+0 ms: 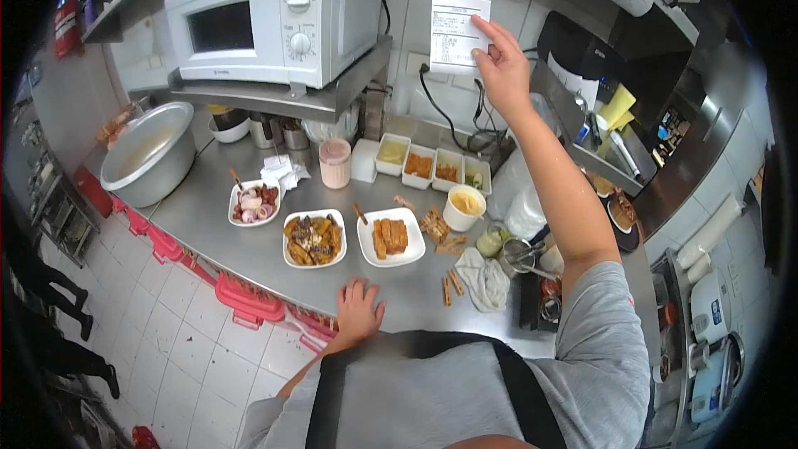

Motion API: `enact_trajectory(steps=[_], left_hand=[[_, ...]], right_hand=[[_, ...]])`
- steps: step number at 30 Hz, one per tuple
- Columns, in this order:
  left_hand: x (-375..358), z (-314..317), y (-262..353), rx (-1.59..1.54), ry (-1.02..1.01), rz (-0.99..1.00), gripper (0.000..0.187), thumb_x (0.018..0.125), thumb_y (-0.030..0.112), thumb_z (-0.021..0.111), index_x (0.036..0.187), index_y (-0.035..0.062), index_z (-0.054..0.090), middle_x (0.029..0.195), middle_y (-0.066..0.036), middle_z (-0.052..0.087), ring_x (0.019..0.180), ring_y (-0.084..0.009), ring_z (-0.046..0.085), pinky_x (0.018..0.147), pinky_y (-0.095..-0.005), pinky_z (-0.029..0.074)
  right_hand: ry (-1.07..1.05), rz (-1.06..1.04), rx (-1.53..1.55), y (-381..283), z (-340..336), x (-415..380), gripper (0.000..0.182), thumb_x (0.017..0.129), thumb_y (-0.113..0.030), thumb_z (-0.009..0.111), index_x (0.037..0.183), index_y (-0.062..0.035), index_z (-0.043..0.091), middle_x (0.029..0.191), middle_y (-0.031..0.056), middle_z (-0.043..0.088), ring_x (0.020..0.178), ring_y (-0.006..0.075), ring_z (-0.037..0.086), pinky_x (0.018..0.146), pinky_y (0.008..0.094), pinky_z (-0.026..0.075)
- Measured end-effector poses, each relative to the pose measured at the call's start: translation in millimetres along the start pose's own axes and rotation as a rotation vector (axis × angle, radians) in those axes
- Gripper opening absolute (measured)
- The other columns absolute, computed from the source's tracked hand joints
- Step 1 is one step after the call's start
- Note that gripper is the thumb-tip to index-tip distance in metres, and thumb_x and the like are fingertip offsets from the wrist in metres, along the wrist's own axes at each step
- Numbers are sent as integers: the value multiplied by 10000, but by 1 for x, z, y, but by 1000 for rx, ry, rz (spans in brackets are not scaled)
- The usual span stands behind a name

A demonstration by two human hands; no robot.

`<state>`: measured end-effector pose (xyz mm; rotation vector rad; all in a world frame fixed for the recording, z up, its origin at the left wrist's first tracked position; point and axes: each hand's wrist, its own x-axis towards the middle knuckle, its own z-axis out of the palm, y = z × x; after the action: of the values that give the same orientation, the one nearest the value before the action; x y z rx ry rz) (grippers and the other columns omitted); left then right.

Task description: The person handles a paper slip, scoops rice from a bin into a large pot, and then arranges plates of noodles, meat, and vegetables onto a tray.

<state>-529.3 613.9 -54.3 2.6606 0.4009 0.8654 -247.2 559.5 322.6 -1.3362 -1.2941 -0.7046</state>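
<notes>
High in front of the wall, my right hand [504,71] pinches a printed order slip [451,37] by its right edge. My left hand [359,311] lies on the front edge of the steel counter [249,259], fingers stretched out and holding nothing. Just beyond it stands a white square bowl [411,254] with fried golden-brown pieces [390,238]. To its left are a bowl of dark, saucy food [313,239] and a smaller bowl of purplish and pale chunks [254,204].
A microwave [274,25] sits on a raised shelf. White containers of food [418,167] line the back, beside a pink-filled jar [335,164]. A cloth [484,279] and a tub [464,208] are to the right. A large basin [150,154] stands at left.
</notes>
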Motion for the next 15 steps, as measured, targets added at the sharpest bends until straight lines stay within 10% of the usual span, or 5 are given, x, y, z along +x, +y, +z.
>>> enact_trajectory(steps=[15], left_hand=[[1, 2, 1, 6, 25, -22, 356, 673, 242, 675, 983, 108, 563, 1071, -126, 493, 1114, -314, 412, 926, -465, 307]], right_hand=[[270, -307, -86, 7, -22, 142, 410, 713, 46, 539, 1079, -122, 616, 1118, 60, 552, 639, 80, 514, 617, 210, 454]])
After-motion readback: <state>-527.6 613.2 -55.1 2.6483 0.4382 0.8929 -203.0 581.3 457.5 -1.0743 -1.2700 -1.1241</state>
